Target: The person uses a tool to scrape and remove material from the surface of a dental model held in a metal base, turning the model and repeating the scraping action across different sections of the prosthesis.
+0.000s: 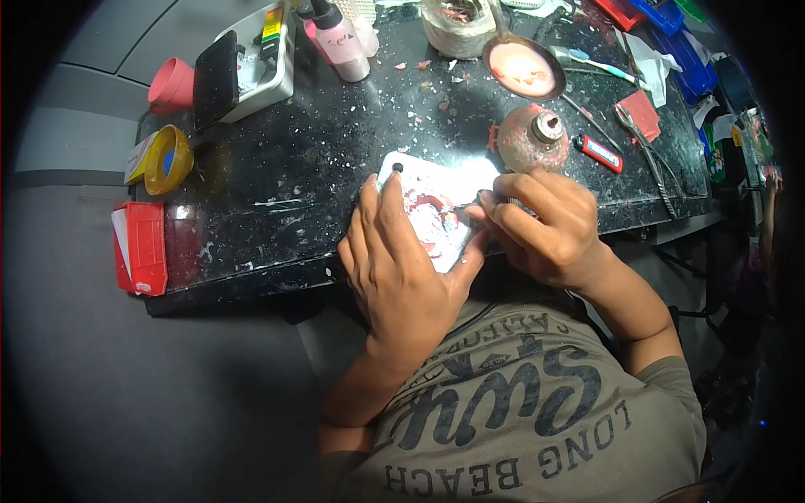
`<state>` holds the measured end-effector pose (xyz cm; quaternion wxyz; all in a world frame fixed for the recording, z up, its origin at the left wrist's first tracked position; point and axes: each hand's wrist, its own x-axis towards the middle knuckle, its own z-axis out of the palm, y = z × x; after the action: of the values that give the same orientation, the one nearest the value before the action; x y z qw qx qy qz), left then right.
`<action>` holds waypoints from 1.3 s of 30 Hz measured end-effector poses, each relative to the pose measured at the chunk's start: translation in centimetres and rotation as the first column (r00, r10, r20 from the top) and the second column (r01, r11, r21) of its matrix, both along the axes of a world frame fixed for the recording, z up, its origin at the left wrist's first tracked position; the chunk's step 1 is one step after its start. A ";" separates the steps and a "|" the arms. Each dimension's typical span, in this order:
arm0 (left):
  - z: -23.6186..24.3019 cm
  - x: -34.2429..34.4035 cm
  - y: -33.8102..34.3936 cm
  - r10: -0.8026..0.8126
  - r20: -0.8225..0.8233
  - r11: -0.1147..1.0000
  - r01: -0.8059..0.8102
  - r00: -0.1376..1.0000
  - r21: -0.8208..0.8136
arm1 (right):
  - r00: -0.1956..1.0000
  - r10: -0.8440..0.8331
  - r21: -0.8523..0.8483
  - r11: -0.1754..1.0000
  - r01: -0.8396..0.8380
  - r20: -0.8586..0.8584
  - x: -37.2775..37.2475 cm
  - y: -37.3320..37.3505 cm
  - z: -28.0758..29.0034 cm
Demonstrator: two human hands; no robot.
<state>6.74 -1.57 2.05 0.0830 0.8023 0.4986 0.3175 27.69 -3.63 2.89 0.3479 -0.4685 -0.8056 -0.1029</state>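
On the table's near edge lies a small white board (478,172) with a dark round hole in one corner. A whitish cast with a curved strip of red wax (429,203) rests on it. My left hand (390,264) grips the board, its fingers along the left side and its thumb at the near right. Pinched in my right hand (549,220) is a thin metal carving tool (463,206), its tip touching or just above the right end of the red wax. Glare and my fingers hide part of the cast.
Just beyond my right hand stands a round glass spirit lamp (521,144), beside a red lighter (600,154). Farther back are a pan of pinkish wax (524,71), a toothbrush (599,64) and metal tongs (650,155). Bottles (344,49) and a white bin (272,88) stand far left.
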 end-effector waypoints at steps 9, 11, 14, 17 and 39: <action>0.3 -0.2 0.0 -0.003 0.009 1.000 0.003 1.000 -0.020 | 0.998 0.007 -0.035 0.999 -0.009 -0.056 -0.2 -0.2 0.8; 0.4 -0.5 0.0 -0.007 0.011 1.000 0.007 1.000 -0.022 | 0.997 0.010 -0.052 0.999 -0.014 -0.078 0.0 -0.5 1.2; 0.9 -1.7 -0.4 -0.063 -0.093 0.997 0.059 0.994 -0.043 | 0.985 -0.030 -0.049 0.999 0.022 -0.167 0.1 -0.9 2.1; 2.2 -2.7 -1.0 -0.039 -0.087 0.995 0.031 0.995 -0.094 | 0.972 -0.033 -0.111 0.994 0.007 -0.235 0.2 -1.5 2.9; 1.0 -7.0 -0.3 -0.315 0.051 0.947 0.317 0.948 -0.047 | 0.956 -0.036 -0.251 0.967 -0.040 -0.291 -1.1 -1.4 3.7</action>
<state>-0.23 -1.82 3.00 0.1653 0.8623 0.3701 0.3037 26.58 -5.07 6.59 0.4008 -0.5185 -0.7519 0.0718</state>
